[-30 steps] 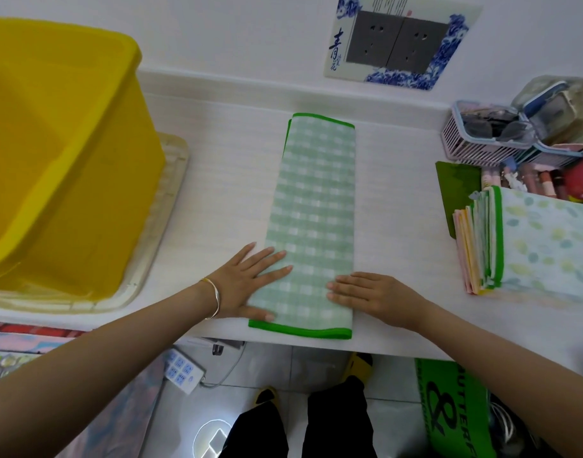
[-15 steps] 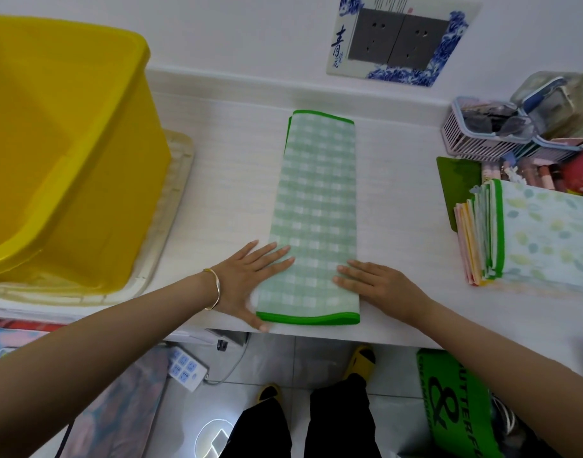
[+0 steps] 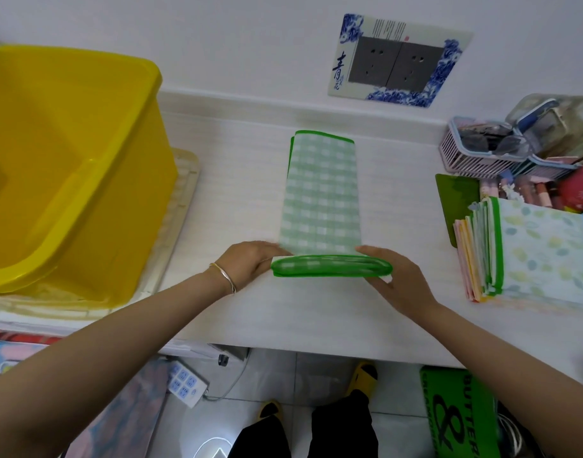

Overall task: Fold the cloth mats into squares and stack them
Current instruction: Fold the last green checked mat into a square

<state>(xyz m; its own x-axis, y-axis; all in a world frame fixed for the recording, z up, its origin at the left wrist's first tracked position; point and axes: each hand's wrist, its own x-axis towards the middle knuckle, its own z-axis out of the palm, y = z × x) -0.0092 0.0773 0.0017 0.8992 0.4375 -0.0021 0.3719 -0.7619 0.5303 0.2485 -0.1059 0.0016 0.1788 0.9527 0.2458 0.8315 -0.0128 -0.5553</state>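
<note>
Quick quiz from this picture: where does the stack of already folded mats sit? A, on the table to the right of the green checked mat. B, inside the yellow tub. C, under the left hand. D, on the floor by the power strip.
A: the stack of folded mats lies on the table right of the green checked mat, which both hands hold by its near end.

Bare forearms, thin bangle (image 3: 224, 276), black trousers (image 3: 303, 434), yellow slippers (image 3: 363, 375)

Your mat (image 3: 321, 200) lay mid-desk (image 3: 237, 206), the tub (image 3: 68, 166) to its left, the stack (image 3: 528, 252) to its right, baskets (image 3: 482, 150) behind that, sockets (image 3: 396, 62) on the wall behind.
</note>
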